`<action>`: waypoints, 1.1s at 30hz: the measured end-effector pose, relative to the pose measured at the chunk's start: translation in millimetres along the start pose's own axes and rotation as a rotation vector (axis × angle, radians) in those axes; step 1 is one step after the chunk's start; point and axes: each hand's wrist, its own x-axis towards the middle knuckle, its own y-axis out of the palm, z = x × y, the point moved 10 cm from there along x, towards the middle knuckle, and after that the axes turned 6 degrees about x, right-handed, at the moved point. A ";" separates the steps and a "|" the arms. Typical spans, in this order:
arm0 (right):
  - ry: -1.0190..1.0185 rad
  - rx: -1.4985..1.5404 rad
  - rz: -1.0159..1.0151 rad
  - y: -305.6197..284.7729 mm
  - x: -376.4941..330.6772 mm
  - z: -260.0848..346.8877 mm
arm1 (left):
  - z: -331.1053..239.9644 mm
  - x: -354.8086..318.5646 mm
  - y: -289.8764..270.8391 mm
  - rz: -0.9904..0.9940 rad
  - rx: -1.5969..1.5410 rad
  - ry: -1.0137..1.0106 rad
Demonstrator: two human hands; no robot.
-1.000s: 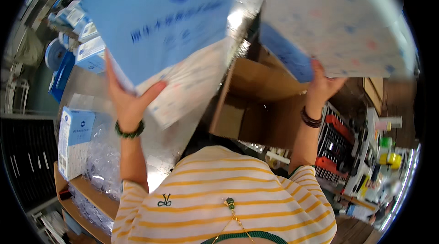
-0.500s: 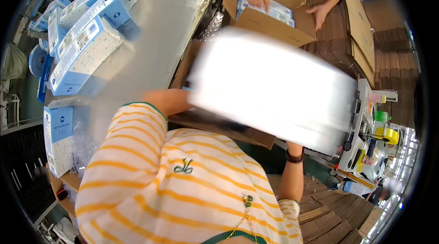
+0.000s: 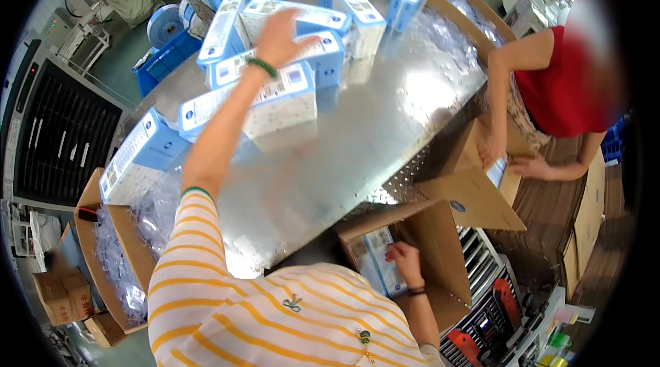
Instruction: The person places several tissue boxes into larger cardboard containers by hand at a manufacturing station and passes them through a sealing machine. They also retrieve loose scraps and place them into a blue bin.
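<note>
Blue-and-white flat cardboard packs (image 3: 275,85) lie heaped at the far left part of the shiny steel worktop (image 3: 385,126), most with their long axes running from near-left to far-right, some propped on edge. At the far left, below the worktop's edge, an open brown carton lined with clear plastic film (image 3: 113,257) stands on the floor, and one pack (image 3: 134,157) leans just above it. The left hand (image 3: 283,36) is stretched out over the middle of the heap with its fingers spread and open, gripping nothing; it hovers right above the topmost packs, which lie directly beneath the palm and a little farther away, so this hand is clearly the nearer one to the pile. To the right and much closer to the body, the right hand (image 3: 405,262) is down inside an open brown cardboard box (image 3: 440,257) beside the worktop, its fingers curled and resting against a pack (image 3: 379,260) that stands on edge inside. Farther right, a person in a red top (image 3: 564,85) reaches both hands into a second brown box (image 3: 474,181).
</note>
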 end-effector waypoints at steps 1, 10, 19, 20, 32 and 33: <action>-0.133 0.031 -0.077 9.1 -5.5 83.1 | 65.0 10.9 1.4 -0.025 0.253 -0.013; -1.310 -0.903 0.111 230.2 51.4 375.5 | 16.9 -71.3 158.0 1.132 -0.102 -0.119; -0.975 -1.325 0.157 182.0 43.2 299.6 | 22.0 -130.6 70.9 0.819 -0.007 -0.152; -0.999 -1.300 0.172 177.9 34.6 294.4 | 8.4 -132.3 67.9 0.757 0.038 -0.072; -0.935 -0.739 -1.214 -108.4 -221.2 243.0 | -189.4 -49.2 -21.1 0.040 -1.245 -0.100; -0.853 -0.510 -1.403 -142.4 -257.0 219.2 | -218.3 -52.6 -11.2 0.094 -1.447 -0.098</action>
